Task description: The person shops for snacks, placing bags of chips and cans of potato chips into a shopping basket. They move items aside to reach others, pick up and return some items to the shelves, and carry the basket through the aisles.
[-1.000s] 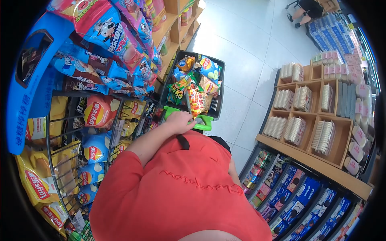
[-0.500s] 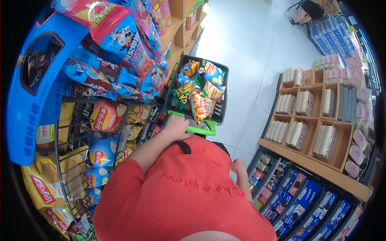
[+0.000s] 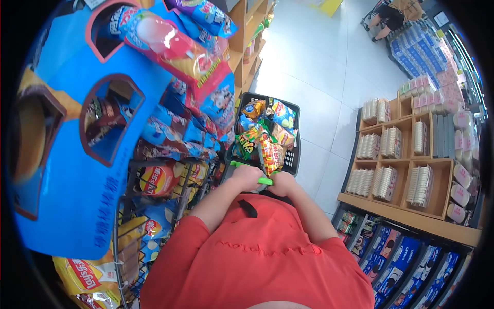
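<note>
My left hand is closed round the left part of the green handle. Closed on the right part of that handle is my right hand. Just beyond both hands sits a black basket on the cart, holding several snack bags. Among them are a red and yellow bag, a green bag and a blue bag.
A blue display with candy bags stands close on the left, above a wire rack of chips. Wooden shelves with stacked packs line the right. Tiled floor runs ahead; a person is at the far right.
My right hand has come up from beside the body and taken hold of the handle. The blue display looks nearer and larger, and the basket appears slightly lower and to the right.
</note>
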The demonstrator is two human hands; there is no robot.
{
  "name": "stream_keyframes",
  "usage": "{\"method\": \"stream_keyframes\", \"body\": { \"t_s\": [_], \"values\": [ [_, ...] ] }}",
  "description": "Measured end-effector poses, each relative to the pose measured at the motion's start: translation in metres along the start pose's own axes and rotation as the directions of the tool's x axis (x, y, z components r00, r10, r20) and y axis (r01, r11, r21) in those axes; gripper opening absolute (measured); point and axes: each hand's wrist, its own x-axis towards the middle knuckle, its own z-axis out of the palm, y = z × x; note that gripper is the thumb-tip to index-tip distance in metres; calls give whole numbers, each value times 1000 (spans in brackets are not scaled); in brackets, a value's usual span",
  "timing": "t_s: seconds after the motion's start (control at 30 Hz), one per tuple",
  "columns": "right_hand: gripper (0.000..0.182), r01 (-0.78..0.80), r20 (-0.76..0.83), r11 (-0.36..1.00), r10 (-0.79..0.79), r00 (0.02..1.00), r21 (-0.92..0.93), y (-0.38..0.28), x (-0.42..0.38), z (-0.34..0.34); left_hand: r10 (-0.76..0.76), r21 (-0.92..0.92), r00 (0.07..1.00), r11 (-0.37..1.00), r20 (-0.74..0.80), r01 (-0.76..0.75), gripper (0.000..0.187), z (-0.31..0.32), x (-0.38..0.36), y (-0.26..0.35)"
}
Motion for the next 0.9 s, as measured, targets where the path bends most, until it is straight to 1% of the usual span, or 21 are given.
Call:
{"method": "stream_keyframes", "body": {
  "t_s": [0.07, 0.13, 0.2, 0.23, 0.33, 0.37, 0.4, 0.43, 0.47, 0.57, 0.6, 0.63, 0.67, 0.73, 0.8, 0.87, 0.9],
  "values": [
    [29, 6, -30, 1000, -6, 1000, -2, 2, 6, 2, 7, 2, 1000, 1000, -13, -7, 30, 4, 6, -7],
    [28, -40, -61, 999, 41, 997, 11, 4, 9, 1, 1, -3, 999, 1000, -46, -1, 30, 12, 13, -12],
    [28, -46, -77, 999, 46, 996, 4, 9, 16, -1, 13, -6, 990, 1000, -139, -14, 31, 14, 21, -16],
    [28, -37, -80, 999, 36, 996, -16, 22, 7, 13, -6, -13, 988, 1000, -153, 4, 31, 35, 22, -3],
    [28, -41, -93, 999, 42, 995, 8, 32, 10, 2, -39, 24, 984, 999, -173, 44, 31, 27, 36, 3],
    [28, -10, -58, 999, 8, 998, -39, 56, 8, 44, -82, -6, 977, 997, -197, 82, 30, 84, 38, 13],
    [28, -14, -50, 999, 11, 999, -45, 60, 9, 41, -87, 10, 977, 996, -194, 91, 30, 81, 44, 14],
    [28, -10, -47, 999, 8, 999, -44, 76, -3, 25, -102, 23, 975, 994, -195, 109, 30, 68, 56, 35],
    [28, 6, -48, 999, -9, 999, -50, 90, 0, 19, -117, 41, 974, 991, -193, 127, 29, 65, 70, 40],
    [31, 49, -51, 998, -47, 998, 32, 113, 9, -8, -141, 70, 969, 985, -204, 158, 28, 48, 100, 45],
    [31, 79, 23, 997, -79, 997, -11, 163, 19, 34, -184, 15, 956, 981, -230, 193, 27, 123, 130, 53],
    [33, 71, 69, 997, -70, 995, -12, 161, 23, 36, -205, 9, 951, 977, -230, 213, 25, 132, 130, 49],
    [34, 66, 108, 998, -65, 992, -9, 160, 31, 36, -229, 1, 947, 972, -227, 235, 25, 132, 131, 44],
    [34, 101, 125, 995, -101, 987, 9, 153, 44, 32, -275, 46, 956, 959, -102, 281, 25, 124, 129, 35],
    [34, 127, 158, 992, -129, 979, 24, 157, 53, 31, -291, 110, 956, 950, -25, 292, 23, 114, 132, 25],
    [32, 237, 171, 936, -286, 943, 259, 165, 62, 4, -304, 163, 953, 940, 8, 299, 21, 82, 136, 24],
    [32, 277, 154, 907, -337, 929, 316, 170, 67, 0, -286, 192, 958, 941, 10, 279, 21, 69, 140, 22]
  ]
}}
